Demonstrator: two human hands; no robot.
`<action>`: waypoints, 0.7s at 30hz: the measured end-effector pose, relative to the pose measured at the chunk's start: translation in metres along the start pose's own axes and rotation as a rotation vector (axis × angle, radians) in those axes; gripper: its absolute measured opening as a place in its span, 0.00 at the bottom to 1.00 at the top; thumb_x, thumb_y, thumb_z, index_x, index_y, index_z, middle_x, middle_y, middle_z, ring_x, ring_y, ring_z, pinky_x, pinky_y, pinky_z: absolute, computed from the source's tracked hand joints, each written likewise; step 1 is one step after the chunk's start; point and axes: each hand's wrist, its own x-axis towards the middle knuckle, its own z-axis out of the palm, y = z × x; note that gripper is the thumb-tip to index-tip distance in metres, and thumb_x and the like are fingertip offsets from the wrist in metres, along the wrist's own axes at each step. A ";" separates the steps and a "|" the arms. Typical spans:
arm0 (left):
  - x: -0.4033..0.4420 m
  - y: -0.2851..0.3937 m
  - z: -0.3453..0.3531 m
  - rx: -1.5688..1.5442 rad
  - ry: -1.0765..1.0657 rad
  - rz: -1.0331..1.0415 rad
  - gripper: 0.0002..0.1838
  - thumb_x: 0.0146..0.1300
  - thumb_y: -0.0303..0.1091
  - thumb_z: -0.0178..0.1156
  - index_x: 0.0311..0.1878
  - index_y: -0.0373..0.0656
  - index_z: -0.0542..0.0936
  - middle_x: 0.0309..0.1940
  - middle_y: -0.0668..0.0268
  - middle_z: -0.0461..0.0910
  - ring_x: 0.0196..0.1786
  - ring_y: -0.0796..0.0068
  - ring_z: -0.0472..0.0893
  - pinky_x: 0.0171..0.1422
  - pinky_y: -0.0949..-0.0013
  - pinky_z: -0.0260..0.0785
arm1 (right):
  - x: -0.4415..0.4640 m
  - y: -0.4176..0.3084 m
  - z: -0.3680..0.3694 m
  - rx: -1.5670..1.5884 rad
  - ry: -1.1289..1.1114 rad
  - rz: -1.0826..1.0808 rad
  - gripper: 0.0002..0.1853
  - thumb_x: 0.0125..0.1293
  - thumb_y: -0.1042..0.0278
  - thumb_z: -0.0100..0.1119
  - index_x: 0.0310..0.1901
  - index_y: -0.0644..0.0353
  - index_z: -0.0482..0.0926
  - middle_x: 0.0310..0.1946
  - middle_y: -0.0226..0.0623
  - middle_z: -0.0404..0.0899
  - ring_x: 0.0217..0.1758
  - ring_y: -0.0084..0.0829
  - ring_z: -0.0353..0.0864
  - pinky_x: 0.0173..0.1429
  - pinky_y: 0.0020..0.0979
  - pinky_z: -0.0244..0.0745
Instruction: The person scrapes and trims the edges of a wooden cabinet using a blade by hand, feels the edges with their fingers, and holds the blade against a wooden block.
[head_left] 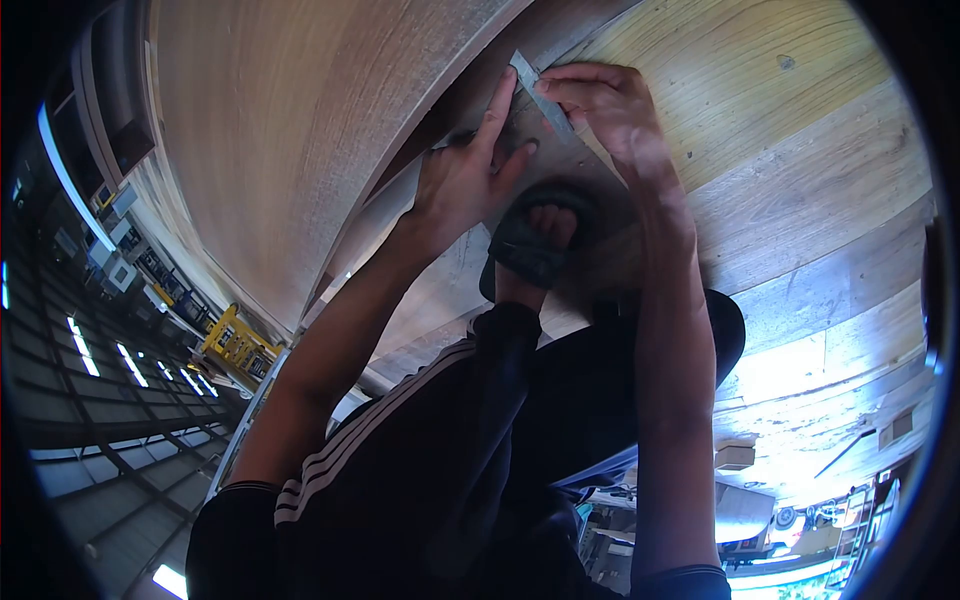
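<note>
A thin, flat grey strip [543,95], possibly a metal ruler, lies at a slant near the lower edge of a curved wood-grain panel [300,120]. My right hand [610,105] pinches the strip at its side between thumb and fingers. With its index finger stretched out, my left hand [465,185] touches or nearly touches the strip's upper end; the thumb stands apart, and the other fingers are partly hidden in shadow. Any markings on the strip are too small to read.
Wood-grain flooring [790,150] spreads to the right. Just below my hands is my foot in a dark sandal [530,240], with my bent knee close by. A yellow frame [238,340] stands far left, and a cardboard box [735,457] sits lower right.
</note>
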 end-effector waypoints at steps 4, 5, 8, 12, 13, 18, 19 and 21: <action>0.001 -0.002 0.002 0.016 0.007 0.005 0.55 0.74 0.46 0.68 0.91 0.53 0.41 0.22 0.62 0.83 0.21 0.58 0.84 0.29 0.56 0.77 | 0.000 0.001 -0.001 -0.010 -0.005 -0.063 0.12 0.63 0.69 0.76 0.46 0.66 0.93 0.30 0.31 0.88 0.32 0.20 0.80 0.38 0.25 0.76; 0.000 -0.002 0.002 0.017 0.014 0.014 0.55 0.73 0.46 0.68 0.91 0.53 0.41 0.22 0.63 0.83 0.21 0.58 0.84 0.29 0.56 0.77 | 0.000 -0.001 -0.001 -0.006 -0.001 -0.024 0.12 0.62 0.70 0.76 0.46 0.65 0.93 0.30 0.31 0.88 0.32 0.20 0.80 0.38 0.25 0.76; 0.000 0.000 0.002 0.018 0.024 0.024 0.55 0.73 0.46 0.69 0.91 0.53 0.41 0.21 0.63 0.83 0.21 0.59 0.84 0.29 0.56 0.77 | -0.002 -0.003 -0.003 -0.062 -0.035 -0.051 0.14 0.68 0.70 0.72 0.51 0.69 0.91 0.39 0.37 0.91 0.37 0.24 0.86 0.47 0.27 0.79; 0.002 0.001 0.004 -0.009 0.034 0.026 0.56 0.73 0.46 0.69 0.91 0.53 0.41 0.20 0.63 0.83 0.21 0.59 0.85 0.28 0.56 0.77 | 0.001 -0.005 -0.007 -0.097 -0.044 -0.037 0.14 0.68 0.69 0.72 0.51 0.68 0.91 0.39 0.36 0.91 0.39 0.22 0.85 0.48 0.27 0.80; 0.002 0.002 0.004 -0.008 0.034 0.025 0.56 0.73 0.46 0.69 0.91 0.53 0.41 0.20 0.63 0.83 0.21 0.59 0.85 0.28 0.56 0.77 | -0.001 -0.005 -0.008 -0.083 -0.050 -0.065 0.15 0.68 0.68 0.72 0.52 0.67 0.91 0.39 0.35 0.91 0.40 0.21 0.84 0.48 0.27 0.79; 0.004 0.001 0.005 -0.004 0.037 0.036 0.56 0.72 0.47 0.69 0.91 0.53 0.40 0.20 0.64 0.83 0.21 0.59 0.85 0.28 0.56 0.78 | 0.000 -0.009 -0.007 -0.120 -0.026 -0.022 0.15 0.69 0.65 0.72 0.52 0.66 0.92 0.39 0.34 0.92 0.41 0.21 0.84 0.47 0.26 0.78; 0.004 0.001 0.004 -0.002 0.037 0.038 0.56 0.72 0.47 0.69 0.91 0.53 0.40 0.20 0.64 0.83 0.21 0.59 0.85 0.28 0.56 0.78 | 0.000 -0.008 -0.007 -0.106 -0.033 -0.050 0.15 0.68 0.65 0.72 0.52 0.66 0.92 0.39 0.34 0.92 0.41 0.20 0.84 0.47 0.26 0.78; 0.004 0.002 0.004 0.011 0.021 0.018 0.56 0.72 0.47 0.69 0.91 0.53 0.41 0.20 0.64 0.83 0.22 0.59 0.86 0.29 0.56 0.79 | 0.001 -0.005 -0.008 -0.092 -0.040 -0.078 0.16 0.68 0.65 0.73 0.52 0.66 0.92 0.38 0.34 0.92 0.41 0.20 0.85 0.47 0.26 0.77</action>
